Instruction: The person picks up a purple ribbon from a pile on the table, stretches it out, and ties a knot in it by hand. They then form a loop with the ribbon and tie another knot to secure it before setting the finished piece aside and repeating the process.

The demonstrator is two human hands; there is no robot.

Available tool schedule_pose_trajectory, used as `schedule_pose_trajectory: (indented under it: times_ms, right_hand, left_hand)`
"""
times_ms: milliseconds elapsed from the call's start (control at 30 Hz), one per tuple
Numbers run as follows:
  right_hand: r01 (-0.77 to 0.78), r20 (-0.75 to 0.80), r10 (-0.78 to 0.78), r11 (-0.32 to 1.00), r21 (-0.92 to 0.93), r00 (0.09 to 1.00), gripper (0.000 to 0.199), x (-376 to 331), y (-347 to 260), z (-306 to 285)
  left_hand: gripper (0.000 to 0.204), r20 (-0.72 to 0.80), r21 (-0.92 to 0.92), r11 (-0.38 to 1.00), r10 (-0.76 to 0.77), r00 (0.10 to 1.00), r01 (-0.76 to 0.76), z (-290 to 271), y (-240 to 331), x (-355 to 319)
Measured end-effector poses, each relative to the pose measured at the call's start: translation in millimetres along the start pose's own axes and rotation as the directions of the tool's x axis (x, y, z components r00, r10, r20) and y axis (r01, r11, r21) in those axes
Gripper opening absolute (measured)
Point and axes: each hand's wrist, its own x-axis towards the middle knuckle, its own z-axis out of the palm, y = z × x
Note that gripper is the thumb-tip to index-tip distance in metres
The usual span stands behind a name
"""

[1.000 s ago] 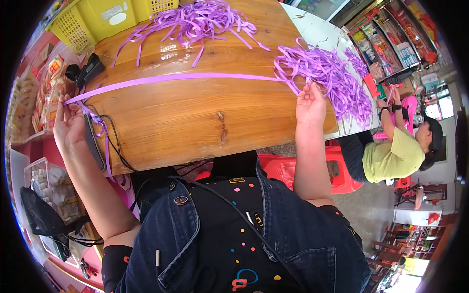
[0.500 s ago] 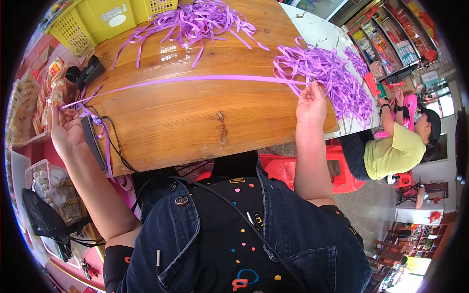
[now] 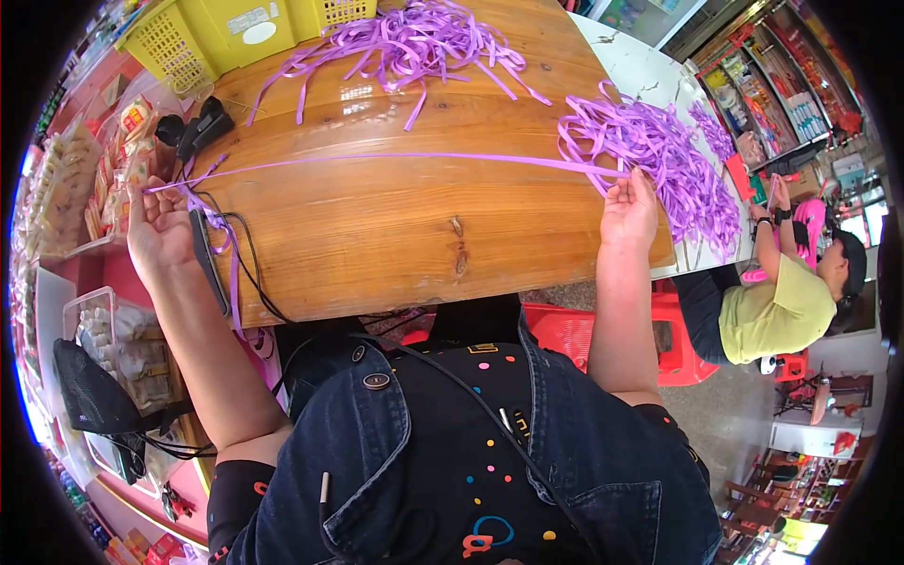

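A long purple ribbon (image 3: 395, 156) is stretched across the wooden table from one of my hands to the other. My left hand (image 3: 162, 231) pinches its left end, out past the table's left edge. At the other end my right hand (image 3: 629, 209) grips the ribbon between thumb and fingers, beside a big tangled heap of purple ribbon (image 3: 673, 169). Another purple ribbon pile (image 3: 424, 42) lies at the far side. Below my left hand, more purple ribbon hangs over the table edge, next to a dark flat device (image 3: 209, 262) and a black cable (image 3: 247, 264).
A yellow plastic basket (image 3: 212, 45) stands at the far left, with a black clamp-like object (image 3: 200, 130) nearer me. Packaged goods (image 3: 122, 160) fill shelves on the left. A person in a yellow shirt (image 3: 777, 301) sits at the right, by a white marbled table (image 3: 640, 61). Red stools (image 3: 673, 344) stand underneath.
The view has shifted, so the table and both hands appear farther right. The ribbon still spans my two hands, now turned more edge-on and looking thinner.
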Motion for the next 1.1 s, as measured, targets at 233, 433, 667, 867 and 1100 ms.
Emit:
schedule_pose_trajectory:
  times_ms: [233,433,667,867,1100]
  right_hand:
    - [0.064,0.025,-0.062,0.997,-0.054,0.998,0.007,3.5,1.3,-5.7]
    - [0.148,0.098,-0.14,0.985,-0.088,0.985,0.009,0.4,-0.8,-1.3]
    - [0.269,0.159,-0.248,0.954,-0.132,0.956,0.009,-22.2,3.6,18.5]
    - [0.278,0.497,-0.137,0.935,-0.222,0.857,0.009,-64.9,10.7,39.4]
    - [0.24,0.685,0.086,0.899,-0.366,0.723,0.012,-133.7,23.3,58.4]
  left_hand:
    - [0.016,0.034,-0.12,0.985,-0.12,0.992,0.124,4.3,0.5,-10.2]
    - [0.019,0.062,-0.165,0.977,-0.123,0.99,0.132,20.0,-7.3,-24.9]
    - [0.019,0.245,-0.103,0.974,-0.173,0.954,0.203,19.3,-13.0,-26.8]
    - [0.023,0.286,0.327,0.945,-0.105,0.952,0.006,63.0,-54.7,-86.4]
    - [0.022,0.253,0.766,0.622,-0.522,0.815,0.161,89.6,-102.4,-174.9]
